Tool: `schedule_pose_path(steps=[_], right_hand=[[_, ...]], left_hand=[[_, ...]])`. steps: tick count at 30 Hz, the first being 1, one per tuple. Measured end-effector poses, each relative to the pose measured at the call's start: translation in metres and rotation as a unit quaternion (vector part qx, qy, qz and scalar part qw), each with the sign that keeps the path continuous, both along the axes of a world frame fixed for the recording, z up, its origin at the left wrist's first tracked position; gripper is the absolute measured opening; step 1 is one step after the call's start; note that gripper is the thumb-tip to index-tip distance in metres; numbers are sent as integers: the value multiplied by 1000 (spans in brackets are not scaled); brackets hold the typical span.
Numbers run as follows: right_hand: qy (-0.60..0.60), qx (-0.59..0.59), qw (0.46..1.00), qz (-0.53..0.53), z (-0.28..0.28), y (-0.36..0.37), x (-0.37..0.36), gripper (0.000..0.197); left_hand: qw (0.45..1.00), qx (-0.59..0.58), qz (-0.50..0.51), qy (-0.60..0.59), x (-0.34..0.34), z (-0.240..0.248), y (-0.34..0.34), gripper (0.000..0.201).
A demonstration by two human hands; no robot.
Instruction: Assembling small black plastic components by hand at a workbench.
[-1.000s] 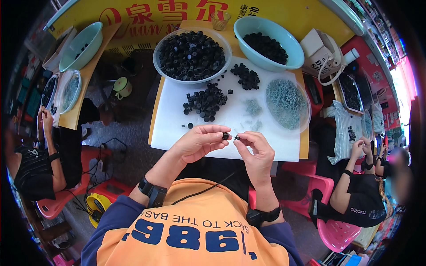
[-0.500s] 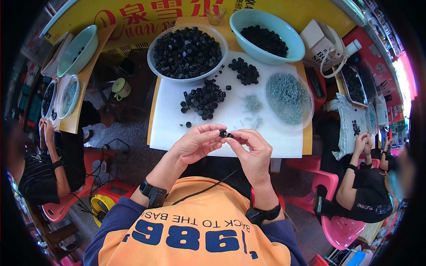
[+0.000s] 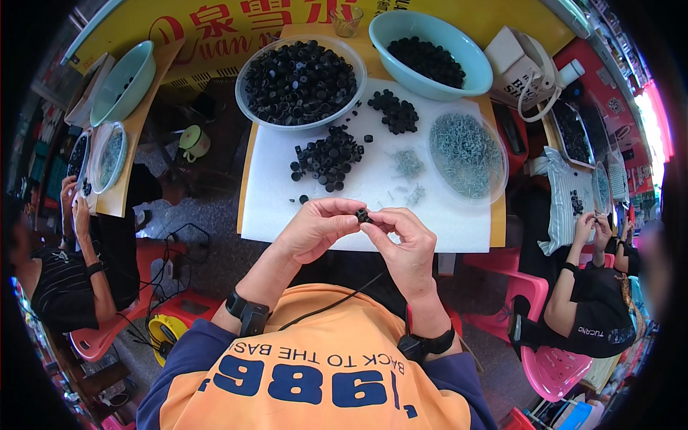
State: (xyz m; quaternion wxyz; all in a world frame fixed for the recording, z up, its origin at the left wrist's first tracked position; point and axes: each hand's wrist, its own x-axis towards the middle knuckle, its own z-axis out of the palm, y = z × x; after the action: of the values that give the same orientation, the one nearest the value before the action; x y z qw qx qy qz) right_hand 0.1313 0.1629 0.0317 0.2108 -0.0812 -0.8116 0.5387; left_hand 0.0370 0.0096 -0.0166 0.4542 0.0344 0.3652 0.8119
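Note:
A small black round part [image 3: 362, 214] is pinched between the fingertips of my left hand [image 3: 320, 228] and my right hand [image 3: 405, 236], over the table's near edge. The fingers partly cover it, so whether it is one piece or two fitted together I cannot tell. Just beyond my left hand lies a loose black cap [image 3: 304, 199]. Farther off is a pile of black caps [image 3: 330, 159], with a smaller pile of black parts [image 3: 394, 111] behind it. Past my right hand, small screws [image 3: 409, 163] are scattered on the white foam sheet [image 3: 279, 222].
At the back stand a clear tub of black caps [image 3: 241, 89], a pale green basin [image 3: 484, 79] with black parts, and a glass [image 3: 346, 23]. A round container of screws [image 3: 467, 155] sits at the right. Co-workers [image 3: 68, 287] [image 3: 584, 312] sit on both sides.
My fingertips have drawn slightly closer together, and the black parts that showed a small gap between them now look joined or overlapped. Both forearms have stayed nearly in place.

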Motion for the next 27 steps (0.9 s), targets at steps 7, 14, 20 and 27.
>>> schedule_pose_path(steps=[7,14,20,27], right_hand=[[3,-2,1000,2,2,0,2,18],[5,8,1000,4,5,0,4,17],[1,16,1000,6,6,-1,4,17],[3,16,1000,14,4,-2,4,17]], left_hand=[[1000,-3,-16,-8,-1,5,-4,24],[999,-1,-23,-29,1,4,-2,19],[999,4,-18,-32,2,2,-3,18],[1000,-3,-15,-25,3,1,-2,18]])
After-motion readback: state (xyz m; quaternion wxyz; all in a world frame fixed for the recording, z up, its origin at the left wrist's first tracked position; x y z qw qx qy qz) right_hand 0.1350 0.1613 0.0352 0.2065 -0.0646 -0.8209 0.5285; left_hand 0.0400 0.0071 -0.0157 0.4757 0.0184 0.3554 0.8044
